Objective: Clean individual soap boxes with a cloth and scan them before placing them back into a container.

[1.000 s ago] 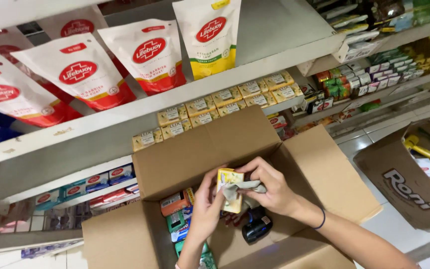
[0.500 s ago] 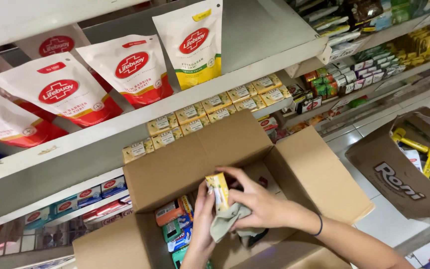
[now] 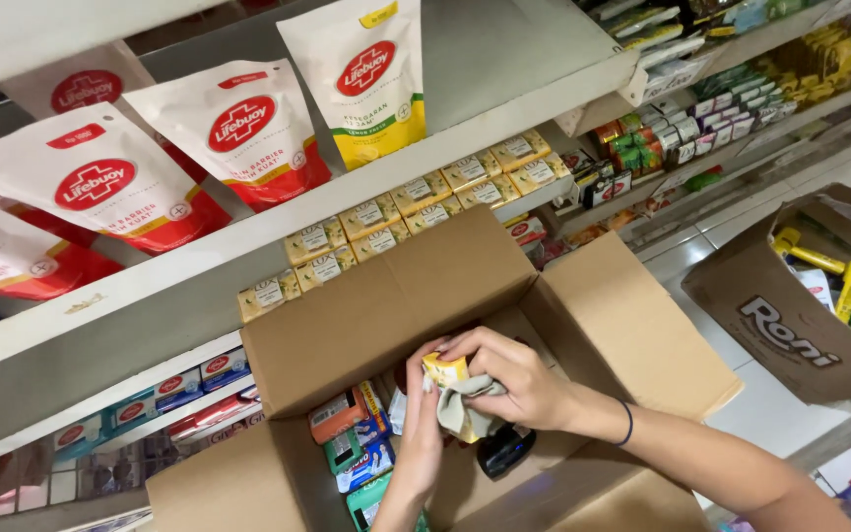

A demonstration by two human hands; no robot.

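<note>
A: Where is the soap box right now?

B: It is over the open carton, near its middle. Your right hand comes in from four o'clock and closes over the box's top edge, and the same hand bunches a grey cloth against its lower half. Your left hand rises from six o'clock, with fingertips curled onto the box's left side.

A: So both hands are closed on it?

B: Yes, both grip it, the right one holding box and cloth together. How firmly the left pinches I cannot tell, because the cloth hides part of it.

A: How will it handle?

B: I judge it light, small and fairly stiff: thin card around a solid bar. The faces look glossy, so they may slip under the cloth. The corners could dent if you squeeze hard.

A: Where should you take hold?

B: Hold it across the two narrow sides, thumb opposite fingers, leaving the broad faces free for the cloth.

A: What lies around it?

B: At eleven o'clock, on the shelf, stand rows of similar yellow boxes. White pouches hang higher up. Inside the carton, at eight o'clock, are mixed packets. At five o'clock lies a dark object. A second carton sits at three o'clock.
</note>
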